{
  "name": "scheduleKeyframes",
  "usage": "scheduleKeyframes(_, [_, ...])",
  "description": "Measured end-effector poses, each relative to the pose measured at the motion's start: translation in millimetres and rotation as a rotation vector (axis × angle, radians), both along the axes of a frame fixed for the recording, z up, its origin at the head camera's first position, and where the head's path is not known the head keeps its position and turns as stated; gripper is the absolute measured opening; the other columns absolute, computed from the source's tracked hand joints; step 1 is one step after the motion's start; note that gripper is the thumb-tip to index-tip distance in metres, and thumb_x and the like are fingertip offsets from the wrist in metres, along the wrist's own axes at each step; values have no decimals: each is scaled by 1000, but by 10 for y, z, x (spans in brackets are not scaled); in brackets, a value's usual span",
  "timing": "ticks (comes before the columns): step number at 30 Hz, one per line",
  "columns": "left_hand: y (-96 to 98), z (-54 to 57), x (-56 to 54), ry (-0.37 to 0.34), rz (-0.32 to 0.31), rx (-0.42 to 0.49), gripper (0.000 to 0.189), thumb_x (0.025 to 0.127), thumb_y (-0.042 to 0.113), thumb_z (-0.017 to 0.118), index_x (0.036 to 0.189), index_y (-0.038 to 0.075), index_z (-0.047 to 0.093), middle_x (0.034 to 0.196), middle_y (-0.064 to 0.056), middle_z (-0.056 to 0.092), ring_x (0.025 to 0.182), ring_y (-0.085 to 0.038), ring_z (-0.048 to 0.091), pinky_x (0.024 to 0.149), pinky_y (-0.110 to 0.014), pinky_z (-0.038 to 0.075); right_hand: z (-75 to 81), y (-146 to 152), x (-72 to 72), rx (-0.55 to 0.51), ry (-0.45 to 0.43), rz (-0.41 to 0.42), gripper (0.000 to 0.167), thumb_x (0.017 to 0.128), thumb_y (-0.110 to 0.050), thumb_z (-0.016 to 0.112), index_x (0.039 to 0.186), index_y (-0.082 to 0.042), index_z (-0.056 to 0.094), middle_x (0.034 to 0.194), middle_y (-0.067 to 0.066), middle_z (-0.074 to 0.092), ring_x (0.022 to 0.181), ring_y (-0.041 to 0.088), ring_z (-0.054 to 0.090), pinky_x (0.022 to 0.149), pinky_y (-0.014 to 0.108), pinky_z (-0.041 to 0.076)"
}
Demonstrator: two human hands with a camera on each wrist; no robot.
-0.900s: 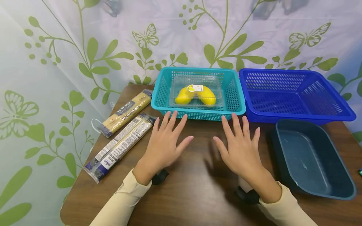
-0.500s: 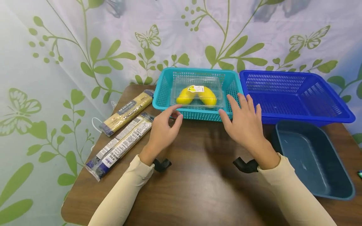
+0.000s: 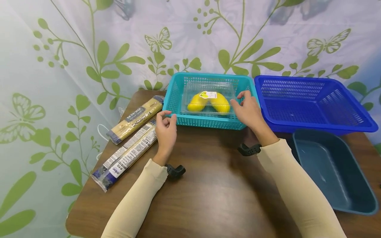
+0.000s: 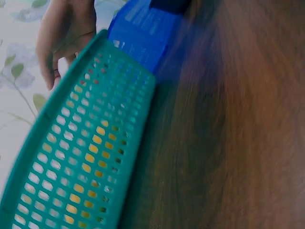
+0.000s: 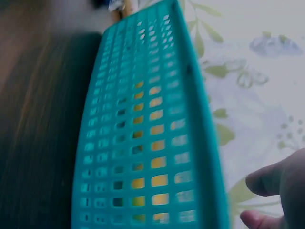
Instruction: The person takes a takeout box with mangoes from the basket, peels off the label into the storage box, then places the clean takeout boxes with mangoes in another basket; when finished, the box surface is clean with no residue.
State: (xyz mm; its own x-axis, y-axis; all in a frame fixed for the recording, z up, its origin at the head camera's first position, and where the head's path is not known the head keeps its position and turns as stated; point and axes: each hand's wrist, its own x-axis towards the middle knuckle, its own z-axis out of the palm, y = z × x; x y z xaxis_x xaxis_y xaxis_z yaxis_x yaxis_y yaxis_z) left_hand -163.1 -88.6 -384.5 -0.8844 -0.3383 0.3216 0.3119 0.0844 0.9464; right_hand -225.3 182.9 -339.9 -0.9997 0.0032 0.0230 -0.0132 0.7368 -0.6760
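Teal basket (image 3: 208, 121) with boxed yellow fruit (image 3: 221, 103)

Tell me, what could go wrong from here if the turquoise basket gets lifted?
If the turquoise basket tilts, the clear package might slide, since it has spare room beside it. The blue basket sits right alongside, so a sideways move could bump it. In the head view, the left grip is close to the nearer long packet and might brush it.

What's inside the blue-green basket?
A clear plastic box holding something yellow and curved. A label covers its middle, so I can't tell whether it's one piece or two.
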Motion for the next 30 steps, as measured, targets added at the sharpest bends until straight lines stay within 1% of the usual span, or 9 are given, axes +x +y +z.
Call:
scheduleKeyframes(6, [5, -81, -127, 1, 79, 62, 29, 103, 8, 60, 120, -13, 52, 70, -4, 47, 57, -9, 39, 58, -24, 35, -82, 1, -208, 34, -143, 27, 51, 107, -49, 38, 137, -9, 30, 139, 30, 31, 111, 45, 43, 90, 57, 37])
scheduleKeyframes(8, [17, -98, -163, 21, 98, 80, 27, 102, 6, 61, 119, -12, 52, 72, -6, 47, 58, -9, 39, 58, -24, 35, -86, 3, -268, 36, -168, 38, 47, 108, -45, 38, 136, -9, 29, 138, 31, 30, 105, 44, 45, 88, 56, 38])
scheduleKeyframes(10, [40, -111, -193, 41, 120, 96, 26, 101, 5, 62, 118, -13, 53, 73, -8, 47, 58, -9, 39, 57, -23, 35, -91, 12, -329, 33, -181, 42, 42, 108, -40, 38, 135, -9, 30, 123, 29, 40, 86, 38, 51, 77, 50, 43])
scheduleKeyframes(14, [121, -125, -248, 95, 159, 145, 25, 99, 2, 63, 116, -14, 54, 73, -9, 47, 60, -10, 43, 58, -22, 36, -88, 45, -419, -15, -227, 53, 37, 110, -36, 37, 135, -10, 28, 89, 17, 45, 54, 23, 42, 55, 38, 41])
scheduleKeyframes(18, [186, -143, -287, 140, 197, 184, 26, 98, 0, 64, 117, -16, 54, 74, -9, 47, 63, -13, 45, 61, -22, 38, -82, 76, -460, -112, -317, 84, 40, 111, -37, 36, 140, -13, 22, 113, 23, 51, 81, 32, 58, 63, 37, 43])
scheduleKeyframes(20, [197, -162, -304, 152, 214, 189, 25, 98, -1, 64, 116, -15, 54, 74, -9, 46, 63, -13, 44, 61, -21, 37, -83, 81, -466, -158, -356, 97, 41, 111, -38, 35, 141, -15, 19, 132, 25, 43, 100, 39, 58, 71, 39, 44])
scheduleKeyframes(22, [190, -237, -353, 162, 230, 180, 26, 98, -1, 64, 118, -16, 54, 74, -11, 45, 62, -14, 43, 59, -21, 36, -94, 80, -470, -179, -365, 103, 40, 111, -36, 34, 142, -15, 19, 139, 27, 39, 106, 42, 57, 75, 41, 45])
scheduleKeyframes(27, [144, -477, -491, 159, 248, 151, 29, 100, 5, 65, 122, -12, 56, 75, -11, 46, 61, -14, 43, 58, -22, 36, -142, 60, -473, -167, -340, 107, 36, 112, -32, 30, 143, -14, 23, 110, 23, 44, 98, 38, 56, 76, 42, 47])
scheduleKeyframes(30, [123, -547, -501, 147, 242, 152, 30, 100, 11, 66, 122, -7, 57, 75, -8, 47, 61, -14, 44, 58, -23, 37, -173, 49, -468, -160, -327, 112, 34, 112, -29, 30, 142, -13, 25, 100, 19, 43, 93, 36, 56, 76, 42, 48])
